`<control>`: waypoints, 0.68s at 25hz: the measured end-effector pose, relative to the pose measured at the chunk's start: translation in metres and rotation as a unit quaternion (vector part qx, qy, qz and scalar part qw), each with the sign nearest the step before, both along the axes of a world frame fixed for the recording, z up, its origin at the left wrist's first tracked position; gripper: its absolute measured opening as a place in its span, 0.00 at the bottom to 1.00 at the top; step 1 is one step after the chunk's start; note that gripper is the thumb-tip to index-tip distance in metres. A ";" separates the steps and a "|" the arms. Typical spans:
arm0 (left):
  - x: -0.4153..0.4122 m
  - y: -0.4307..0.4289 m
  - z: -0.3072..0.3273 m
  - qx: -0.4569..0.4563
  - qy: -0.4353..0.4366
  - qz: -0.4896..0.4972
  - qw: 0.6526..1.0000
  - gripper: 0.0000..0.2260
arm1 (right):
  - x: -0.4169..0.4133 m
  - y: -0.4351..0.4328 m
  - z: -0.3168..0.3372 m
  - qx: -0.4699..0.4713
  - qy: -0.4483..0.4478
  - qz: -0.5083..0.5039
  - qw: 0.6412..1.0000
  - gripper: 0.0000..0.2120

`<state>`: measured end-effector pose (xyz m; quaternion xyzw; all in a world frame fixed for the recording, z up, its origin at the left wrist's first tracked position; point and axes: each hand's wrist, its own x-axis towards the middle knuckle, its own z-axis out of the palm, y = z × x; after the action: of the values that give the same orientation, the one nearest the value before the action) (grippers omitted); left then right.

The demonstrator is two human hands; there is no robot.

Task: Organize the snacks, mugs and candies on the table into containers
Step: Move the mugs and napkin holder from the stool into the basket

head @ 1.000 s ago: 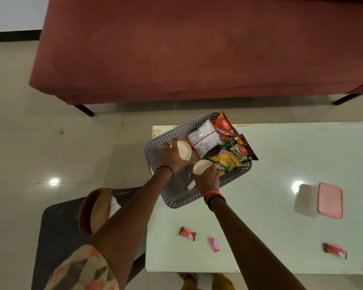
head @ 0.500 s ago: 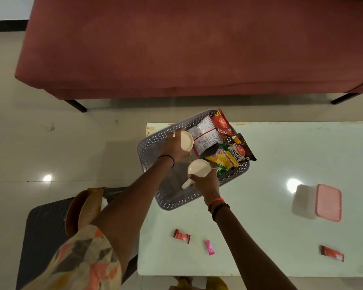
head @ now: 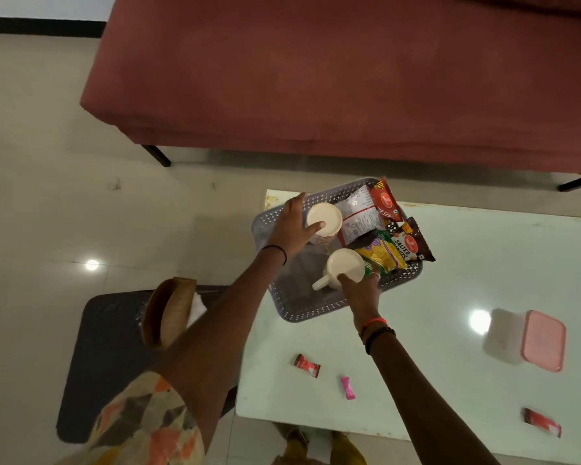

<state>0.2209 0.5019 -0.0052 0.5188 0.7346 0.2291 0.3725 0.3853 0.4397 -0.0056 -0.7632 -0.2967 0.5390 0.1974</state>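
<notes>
A grey perforated basket [head: 302,310] sits at the table's far left corner. Its right half holds several snack packets [head: 383,226]. My left hand [head: 294,226] grips a cream mug [head: 324,218] by the rim, over the basket's far left part. My right hand [head: 359,290] holds a second cream mug [head: 344,265] by the rim near the basket's middle, its handle pointing left. On the table lie a red candy [head: 307,365], a pink candy [head: 348,387] and another red candy [head: 542,427]. A lidded pink-topped box [head: 527,340] stands at the right.
The pale green table [head: 483,263] ends just left of the basket. A maroon sofa [head: 316,78] runs along the far side. Left of the table stands a dark stool [head: 108,347] with a wooden bowl [head: 168,313] on it.
Both hands have kept hold of their mugs over the basket. The camera has shifted, so the scene sits further right in view; the mugs stay in much the same places.
</notes>
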 end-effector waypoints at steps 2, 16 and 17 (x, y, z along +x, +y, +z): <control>-0.004 -0.034 0.017 0.060 -0.012 0.052 0.997 0.29 | -0.007 -0.010 0.013 0.033 -0.064 0.031 0.997 0.39; -0.097 -0.275 0.020 -0.059 0.172 0.330 0.926 0.36 | -0.156 -0.089 0.039 0.247 -0.035 0.471 0.846 0.30; -0.104 -0.282 0.015 -0.078 0.172 0.321 0.928 0.39 | -0.171 -0.091 0.036 0.257 -0.038 0.525 0.811 0.31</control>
<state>0.1165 0.2197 0.0103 0.2558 0.9304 0.1856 0.1858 0.2145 0.3483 0.0307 -0.4326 -0.7869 0.4357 0.0619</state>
